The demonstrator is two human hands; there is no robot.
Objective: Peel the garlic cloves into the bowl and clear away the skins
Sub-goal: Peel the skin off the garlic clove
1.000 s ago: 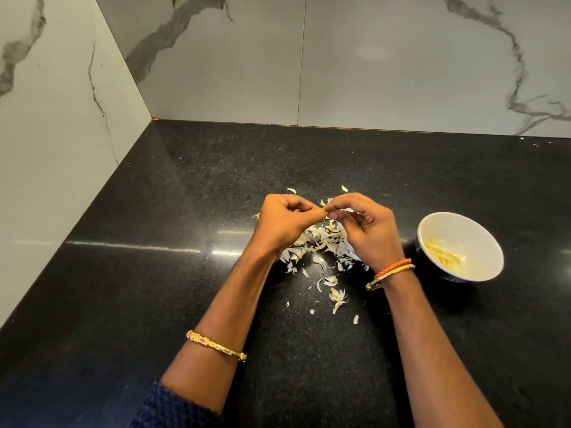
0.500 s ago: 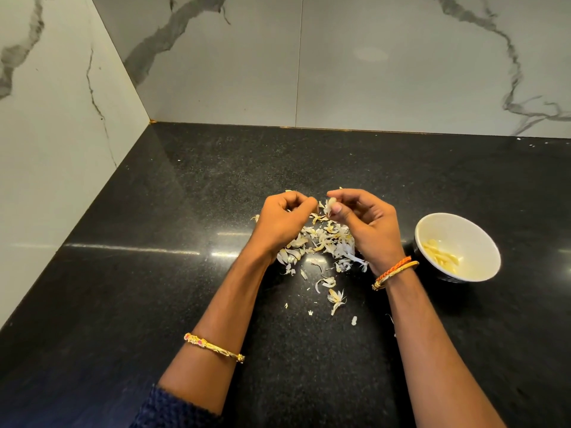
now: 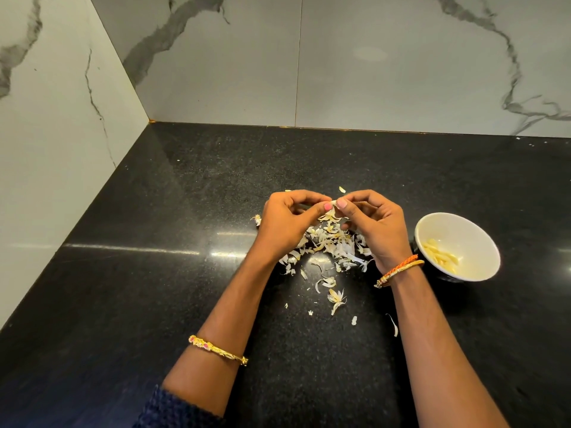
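Seen from above, a person's two forearms reach out over a glossy black stone counter (image 3: 191, 211) set into a corner of grey-veined marble wall (image 3: 401, 63). The left hand (image 3: 285, 222) and right hand (image 3: 375, 225) meet fingertip to fingertip near the middle of the scene, both with fingers curled, and between the two thumbs and forefingers they pinch a small pale garlic clove (image 3: 334, 201) (only a sliver of it shows, so how much skin remains on it cannot be told). Directly beneath and just in front of the hands lies a loose heap of papery white and yellowish garlic skins (image 3: 330, 245), with scattered flakes trailing toward the viewer between the forearms. To the right of the right wrist, near it but not touching, sits a white bowl (image 3: 482, 242) holding a few peeled cloves (image 3: 440, 261), pale yellow, lying at its bottom. The left forearm wears a gold bangle (image 3: 217, 350) above a dark blue sleeve (image 3: 173, 409); the right wrist wears an orange and gold bracelet (image 3: 398, 270).
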